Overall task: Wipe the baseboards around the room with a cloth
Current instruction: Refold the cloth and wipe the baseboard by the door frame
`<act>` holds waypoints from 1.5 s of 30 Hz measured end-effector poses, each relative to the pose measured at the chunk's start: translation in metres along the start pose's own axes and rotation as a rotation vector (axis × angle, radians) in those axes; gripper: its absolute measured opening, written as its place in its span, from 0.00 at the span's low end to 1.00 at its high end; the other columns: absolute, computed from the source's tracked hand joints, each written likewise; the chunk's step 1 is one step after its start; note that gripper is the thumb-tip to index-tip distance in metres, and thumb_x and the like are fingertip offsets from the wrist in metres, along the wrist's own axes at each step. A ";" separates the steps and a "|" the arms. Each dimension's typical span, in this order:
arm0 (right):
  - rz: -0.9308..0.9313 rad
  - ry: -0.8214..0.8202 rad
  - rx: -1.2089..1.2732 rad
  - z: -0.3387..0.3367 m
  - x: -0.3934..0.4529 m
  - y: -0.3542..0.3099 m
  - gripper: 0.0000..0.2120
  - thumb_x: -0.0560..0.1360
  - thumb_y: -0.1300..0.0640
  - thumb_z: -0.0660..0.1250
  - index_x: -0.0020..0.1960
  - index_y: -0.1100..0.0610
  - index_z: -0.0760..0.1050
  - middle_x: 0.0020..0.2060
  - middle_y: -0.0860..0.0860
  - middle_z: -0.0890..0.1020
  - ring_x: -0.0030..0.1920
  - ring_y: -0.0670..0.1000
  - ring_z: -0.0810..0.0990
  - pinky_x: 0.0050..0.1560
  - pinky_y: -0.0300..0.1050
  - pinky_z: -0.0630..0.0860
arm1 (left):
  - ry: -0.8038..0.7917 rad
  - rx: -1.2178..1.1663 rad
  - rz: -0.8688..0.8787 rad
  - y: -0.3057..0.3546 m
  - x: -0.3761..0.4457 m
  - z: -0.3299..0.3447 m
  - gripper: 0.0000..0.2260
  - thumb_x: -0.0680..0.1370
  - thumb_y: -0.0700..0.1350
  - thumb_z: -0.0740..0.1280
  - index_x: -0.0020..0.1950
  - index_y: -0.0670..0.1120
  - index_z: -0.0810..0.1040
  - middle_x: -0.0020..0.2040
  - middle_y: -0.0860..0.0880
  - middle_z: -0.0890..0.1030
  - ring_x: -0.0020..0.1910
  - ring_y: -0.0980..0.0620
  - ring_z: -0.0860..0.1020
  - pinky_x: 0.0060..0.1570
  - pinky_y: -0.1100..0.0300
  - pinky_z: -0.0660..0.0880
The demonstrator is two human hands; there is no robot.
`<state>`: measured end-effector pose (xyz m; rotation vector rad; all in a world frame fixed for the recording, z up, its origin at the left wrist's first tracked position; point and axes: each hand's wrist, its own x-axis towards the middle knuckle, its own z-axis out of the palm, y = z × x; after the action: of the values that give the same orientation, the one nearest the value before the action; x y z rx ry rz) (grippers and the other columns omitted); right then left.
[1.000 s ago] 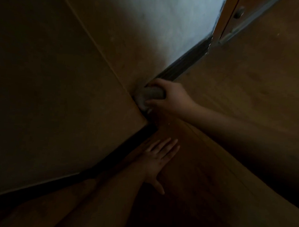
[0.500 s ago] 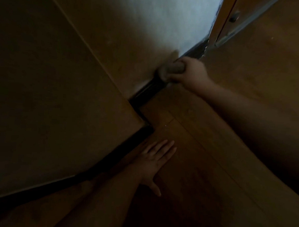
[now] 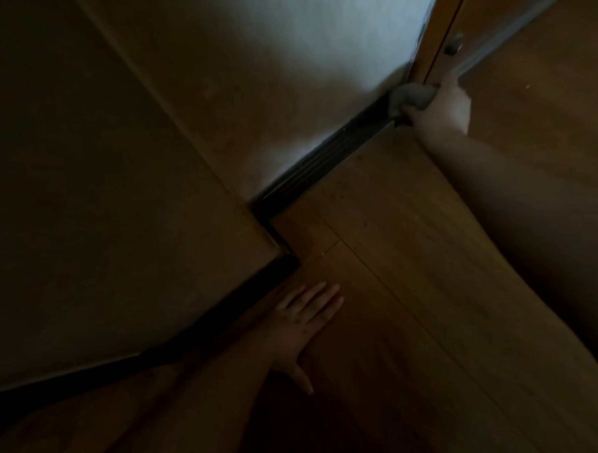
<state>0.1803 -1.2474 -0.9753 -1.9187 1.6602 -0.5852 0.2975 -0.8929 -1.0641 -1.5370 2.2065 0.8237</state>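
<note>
Head view, dim light. Right hand [image 3: 440, 104]: clenched round a grey cloth [image 3: 412, 96], pressing it against the dark baseboard [image 3: 328, 160] at that strip's far end, just beside the orange door frame [image 3: 427, 50]. Baseboard's long axis: runs diagonally from the cloth down and left to an inner corner [image 3: 262, 211], steps round a short return, then continues down-left along the nearer wall [image 3: 102, 235]. Left hand [image 3: 302, 324]: flat on the wooden floor [image 3: 408, 272], fingers straight and together, holding nothing, lying just beside the nearer run of baseboard and well apart from the cloth. Judgement: the stretch between corner and door frame ends where the cloth sits, so any further wiping on it lies back toward the corner, down-left of the right hand; the right hand alone carries the cloth. The nearer run by the left hand shows no cloth on it.
</note>
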 end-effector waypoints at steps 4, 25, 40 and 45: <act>-0.344 -0.325 0.044 0.020 -0.072 -0.007 0.23 0.73 0.56 0.74 0.66 0.54 0.72 0.62 0.53 0.76 0.56 0.47 0.76 0.55 0.42 0.76 | 0.000 -0.020 -0.006 -0.001 0.000 0.002 0.68 0.58 0.77 0.71 0.78 0.52 0.27 0.76 0.53 0.24 0.73 0.53 0.23 0.63 0.58 0.17; -0.605 -0.782 0.005 0.040 -0.169 -0.010 0.21 0.73 0.53 0.75 0.63 0.57 0.77 0.56 0.54 0.81 0.55 0.51 0.78 0.49 0.34 0.67 | 0.023 0.003 -0.019 0.000 0.000 0.002 0.68 0.57 0.77 0.70 0.75 0.55 0.23 0.74 0.55 0.21 0.71 0.55 0.21 0.60 0.62 0.16; 0.003 -0.350 0.339 -0.039 -0.177 0.023 0.19 0.74 0.48 0.73 0.62 0.49 0.75 0.51 0.44 0.79 0.51 0.45 0.79 0.51 0.43 0.79 | -0.070 0.258 -0.139 0.038 -0.023 -0.024 0.49 0.77 0.67 0.63 0.80 0.43 0.36 0.81 0.42 0.39 0.80 0.45 0.42 0.76 0.48 0.37; 0.195 -0.212 0.383 -0.098 -0.217 0.015 0.19 0.74 0.49 0.73 0.63 0.44 0.73 0.48 0.37 0.78 0.48 0.39 0.78 0.42 0.31 0.73 | -0.102 0.143 -0.262 0.048 -0.059 -0.081 0.26 0.84 0.51 0.54 0.80 0.44 0.56 0.80 0.42 0.55 0.79 0.43 0.53 0.77 0.48 0.48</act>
<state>0.0744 -1.0450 -0.9059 -1.4722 1.4570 -0.5538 0.2794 -0.8880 -0.9547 -1.6303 1.8967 0.6341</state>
